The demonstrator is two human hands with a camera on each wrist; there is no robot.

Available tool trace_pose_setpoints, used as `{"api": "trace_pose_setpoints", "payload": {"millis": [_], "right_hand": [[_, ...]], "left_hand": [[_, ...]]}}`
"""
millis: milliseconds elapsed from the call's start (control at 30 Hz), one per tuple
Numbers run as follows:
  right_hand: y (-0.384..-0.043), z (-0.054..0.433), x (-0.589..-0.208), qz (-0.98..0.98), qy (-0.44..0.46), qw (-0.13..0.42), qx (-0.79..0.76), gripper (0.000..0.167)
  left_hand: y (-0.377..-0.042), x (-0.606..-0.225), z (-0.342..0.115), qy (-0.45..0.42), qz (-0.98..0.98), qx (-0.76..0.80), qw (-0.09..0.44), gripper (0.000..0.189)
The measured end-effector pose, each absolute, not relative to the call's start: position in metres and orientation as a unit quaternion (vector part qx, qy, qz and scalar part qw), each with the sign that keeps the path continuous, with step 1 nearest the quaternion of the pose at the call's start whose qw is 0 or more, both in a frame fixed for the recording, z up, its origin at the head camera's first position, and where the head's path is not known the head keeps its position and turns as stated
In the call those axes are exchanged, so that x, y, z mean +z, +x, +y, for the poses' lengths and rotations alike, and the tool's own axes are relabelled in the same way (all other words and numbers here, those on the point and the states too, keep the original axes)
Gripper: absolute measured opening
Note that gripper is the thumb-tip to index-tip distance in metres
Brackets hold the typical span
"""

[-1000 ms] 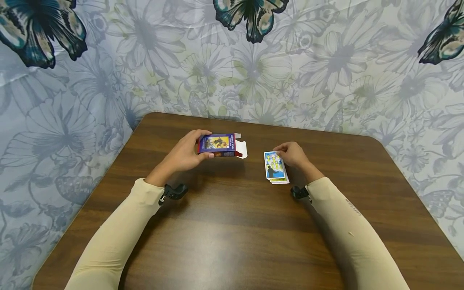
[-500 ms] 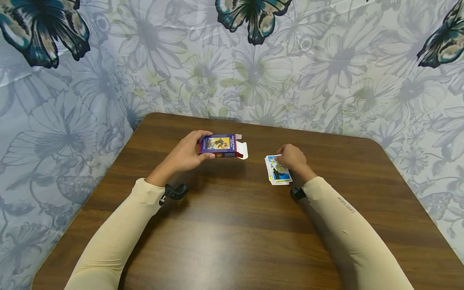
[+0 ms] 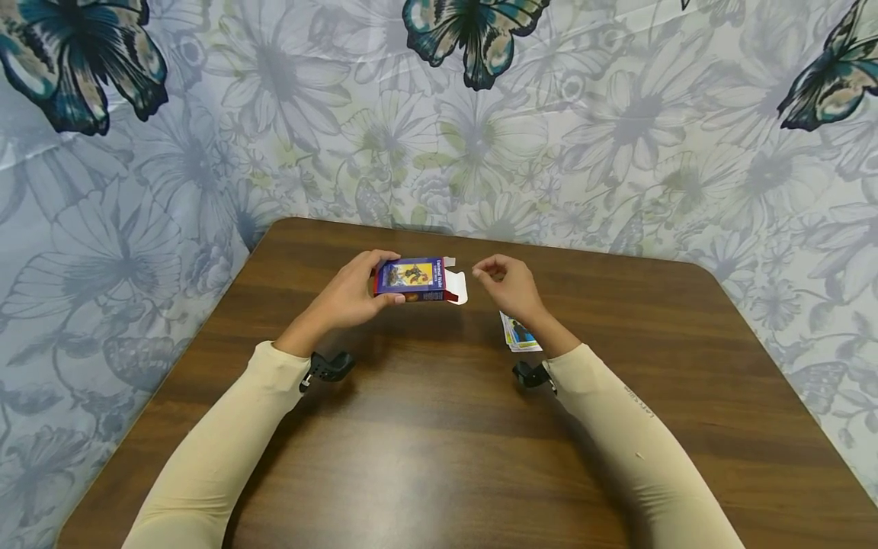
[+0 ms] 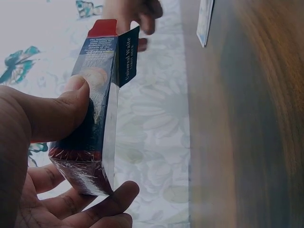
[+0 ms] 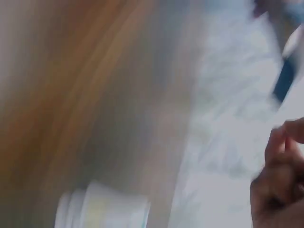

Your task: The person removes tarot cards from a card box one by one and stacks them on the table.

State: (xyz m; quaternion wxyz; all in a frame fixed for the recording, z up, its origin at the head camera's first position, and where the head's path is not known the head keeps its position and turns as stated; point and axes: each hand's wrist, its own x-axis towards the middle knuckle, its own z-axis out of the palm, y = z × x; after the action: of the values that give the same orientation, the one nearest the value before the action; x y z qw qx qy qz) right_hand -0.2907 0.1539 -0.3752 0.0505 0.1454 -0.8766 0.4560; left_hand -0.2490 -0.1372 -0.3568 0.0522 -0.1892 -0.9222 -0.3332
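Observation:
My left hand (image 3: 346,293) grips a dark blue tarot card box (image 3: 414,275), thumb on one long side and fingers on the other. The box is raised above the table, its open end and white-lined flap (image 3: 456,287) facing right. In the left wrist view, "Universal Waite" is printed on the flap (image 4: 128,56). Just right of that flap, my right hand (image 3: 511,290) is raised with fingers curled and thumb and index tips together; nothing shows between them. A small stack of picture cards (image 3: 519,337) lies on the table, partly hidden under the right hand and wrist.
The brown wooden table (image 3: 411,442) reaches back to a wall covering (image 3: 473,137) printed with flowers and butterflies. Dark straps with small devices sit on both wrists, such as the left wrist camera (image 3: 332,366). The right wrist view is blurred.
My right hand has left the card stack and moved left and up towards the box's open end. The top cards shifted slightly earlier. The left hand and box have stayed nearly still.

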Motion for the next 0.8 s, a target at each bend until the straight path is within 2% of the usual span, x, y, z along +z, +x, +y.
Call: {"api": "trace_pose_setpoints", "payload": {"millis": [133,233,533,800], "right_hand": [[-0.276,0.129,-0.367,-0.765,0.126,-0.075,0.627,0.023],[-0.27,0.119,-0.368,-0.736,0.098,-0.119,0.659,0.026],[-0.266,0.106,-0.375,-0.744,0.061,-0.14,0.651,0.038],[-0.265,0.112,-0.378,-0.752,0.058,-0.122,0.645,0.045]], "left_hand": [[-0.248,-0.356,-0.137,-0.192,-0.921,-0.335,0.055,0.068],[-0.248,-0.356,-0.137,-0.193,-0.92,-0.336,0.057,0.068],[-0.248,-0.356,-0.137,-0.201,-0.918,-0.337,0.058,0.068],[-0.248,-0.357,-0.136,-0.203,-0.919,-0.333,0.06,0.068]]}}
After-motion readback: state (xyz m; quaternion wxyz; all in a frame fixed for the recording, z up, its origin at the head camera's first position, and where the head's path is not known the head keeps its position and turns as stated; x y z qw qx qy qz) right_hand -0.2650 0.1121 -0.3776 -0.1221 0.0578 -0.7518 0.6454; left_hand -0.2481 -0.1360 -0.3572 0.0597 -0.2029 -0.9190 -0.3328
